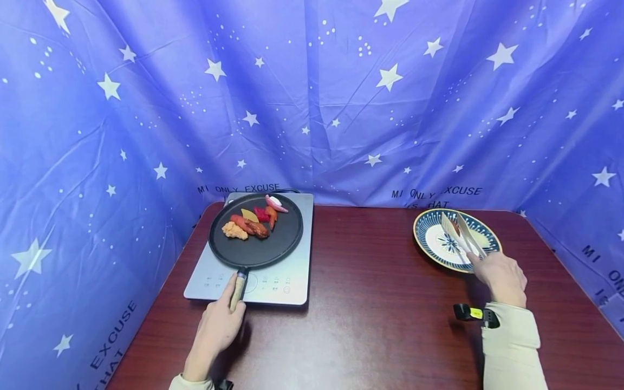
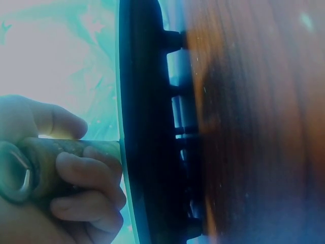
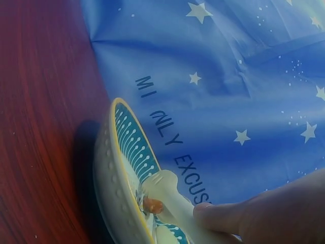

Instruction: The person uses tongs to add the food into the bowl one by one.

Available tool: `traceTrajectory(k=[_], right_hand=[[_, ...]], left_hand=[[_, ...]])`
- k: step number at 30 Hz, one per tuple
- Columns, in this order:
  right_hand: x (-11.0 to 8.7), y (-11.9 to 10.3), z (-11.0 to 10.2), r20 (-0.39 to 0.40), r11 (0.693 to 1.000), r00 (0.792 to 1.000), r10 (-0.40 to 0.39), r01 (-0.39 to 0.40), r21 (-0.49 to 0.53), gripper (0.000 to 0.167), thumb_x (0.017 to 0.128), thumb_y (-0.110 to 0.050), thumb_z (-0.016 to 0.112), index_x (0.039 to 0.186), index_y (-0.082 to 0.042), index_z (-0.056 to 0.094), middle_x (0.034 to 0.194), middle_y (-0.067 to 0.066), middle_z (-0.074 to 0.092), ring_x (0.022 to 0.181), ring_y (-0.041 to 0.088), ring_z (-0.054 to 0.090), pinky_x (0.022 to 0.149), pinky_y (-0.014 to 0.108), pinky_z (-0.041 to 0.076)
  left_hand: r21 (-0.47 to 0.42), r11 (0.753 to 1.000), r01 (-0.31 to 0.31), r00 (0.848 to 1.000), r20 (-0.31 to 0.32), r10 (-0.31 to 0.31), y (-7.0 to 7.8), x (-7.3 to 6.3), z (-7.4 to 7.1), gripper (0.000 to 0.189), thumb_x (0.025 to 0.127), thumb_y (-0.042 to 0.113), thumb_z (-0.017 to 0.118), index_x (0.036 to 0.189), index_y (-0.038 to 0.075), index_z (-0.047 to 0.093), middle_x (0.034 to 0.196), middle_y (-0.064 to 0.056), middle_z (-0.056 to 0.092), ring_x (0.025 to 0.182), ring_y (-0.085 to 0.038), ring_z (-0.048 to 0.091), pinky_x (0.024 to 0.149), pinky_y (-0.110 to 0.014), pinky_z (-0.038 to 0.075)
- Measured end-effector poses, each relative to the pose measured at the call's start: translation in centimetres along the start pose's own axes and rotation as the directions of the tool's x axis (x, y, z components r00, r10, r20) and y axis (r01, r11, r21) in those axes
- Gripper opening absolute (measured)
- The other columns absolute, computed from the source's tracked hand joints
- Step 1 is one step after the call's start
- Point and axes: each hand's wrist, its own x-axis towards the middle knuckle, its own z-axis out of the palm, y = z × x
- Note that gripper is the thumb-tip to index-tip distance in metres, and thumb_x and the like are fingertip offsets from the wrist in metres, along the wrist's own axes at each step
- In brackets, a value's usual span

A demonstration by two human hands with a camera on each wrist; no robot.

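Observation:
My left hand (image 1: 219, 322) grips the wooden handle (image 1: 237, 292) of a round black frying pan (image 1: 265, 252); its fingers (image 2: 91, 170) curl round the handle in the left wrist view. Several food pieces lie in the pan, among them a golden crumbly piece (image 1: 235, 230), a brown glazed piece (image 1: 257, 229) and a pink-and-white piece (image 1: 276, 203). At the far right, my right hand (image 1: 502, 276) holds pale tongs (image 1: 470, 235) over a blue-patterned plate (image 1: 431, 252). Between the tong arms a small reddish-brown food piece (image 3: 152, 205) shows; whether they pinch it, I cannot tell.
Under the pan stands a silver induction cooker (image 1: 297, 281) with touch controls at its front. Dark red wooden table (image 1: 361, 281) lies between cooker and plate. A blue star-patterned curtain (image 1: 312, 97) encloses the back and sides.

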Motion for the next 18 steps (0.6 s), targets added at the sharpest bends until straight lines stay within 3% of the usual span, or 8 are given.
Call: traceTrajectory(k=[10, 18], right_hand=[[-0.28, -0.11, -0.21, 0.022, 0.999, 0.999, -0.036, 0.036, 0.017, 0.074, 0.092, -0.058, 0.037, 0.092, 0.013, 0.058, 0.097, 0.042, 0.048, 0.088, 0.052, 0.050, 0.064, 0.052, 0.042], [-0.51, 0.16, -0.48, 0.035, 1.000, 0.999, -0.004, 0.003, 0.025, 0.076, 0.090, -0.059, 0.041, 0.097, 0.015, 0.058, 0.100, 0.041, 0.048, 0.090, 0.051, 0.049, 0.071, 0.054, 0.041]], left_hand=[[0.000, 1.000, -0.011, 1.000, -0.006, 0.011, -0.08, -0.02, 0.04, 0.068, 0.085, 0.019, 0.053, 0.149, 0.016, 0.031, 0.085, -0.020, 0.062, 0.058, -0.022, 0.048, 0.055, -0.040, 0.042], [0.003, 1.000, -0.008, 1.000, -0.004, 0.008, 0.05, -0.08, -0.01, 0.069, 0.084, 0.018, 0.052, 0.149, 0.016, 0.030, 0.083, -0.019, 0.060, 0.060, -0.023, 0.047, 0.056, -0.041, 0.042]])
